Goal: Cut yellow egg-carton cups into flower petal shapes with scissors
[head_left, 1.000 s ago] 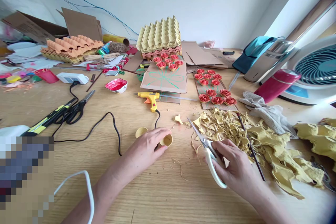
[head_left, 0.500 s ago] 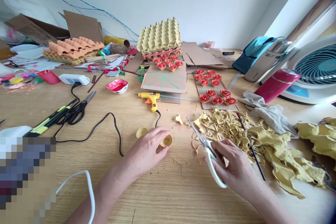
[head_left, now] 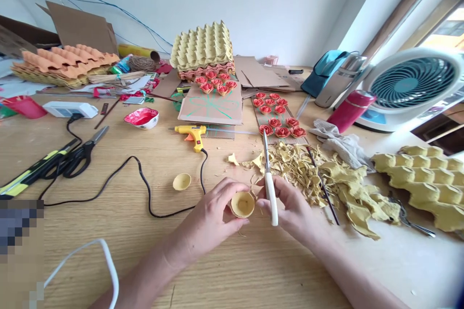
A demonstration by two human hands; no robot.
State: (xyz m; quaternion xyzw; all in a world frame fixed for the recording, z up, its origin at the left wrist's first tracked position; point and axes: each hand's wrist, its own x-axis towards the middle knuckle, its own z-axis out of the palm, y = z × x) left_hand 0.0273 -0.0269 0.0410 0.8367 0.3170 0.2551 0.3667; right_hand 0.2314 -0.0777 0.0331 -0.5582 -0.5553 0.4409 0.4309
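Between the thumb and fingers of my left hand (head_left: pixel 222 205) is a small yellow egg-carton cup (head_left: pixel 242 204), its round mouth facing me. My right hand (head_left: pixel 288 203) is closed on white-handled scissors (head_left: pixel 270 188), whose blades point away from me and look closed. The fingertips of my right hand are close to the cup's right rim; whether they touch it I cannot tell. A second yellow cup (head_left: pixel 181 182) sits on the table to the left of my hands. Beyond the scissors lies a heap of yellow carton scraps (head_left: pixel 293 169).
A yellow glue gun (head_left: pixel 194 135) lies ahead, its black cord looping left. Red paper roses (head_left: pixel 282 132) stand on cardboard behind the scraps. Black scissors (head_left: pixel 81 157) lie at left. At right are an egg tray (head_left: pixel 424 178), a pink bottle (head_left: pixel 351 110) and a fan (head_left: pixel 406 84).
My left hand has lifted the cup and brought it slightly right. My right hand has come in beside it, and the scissors have turned more upright. The view has swung right.
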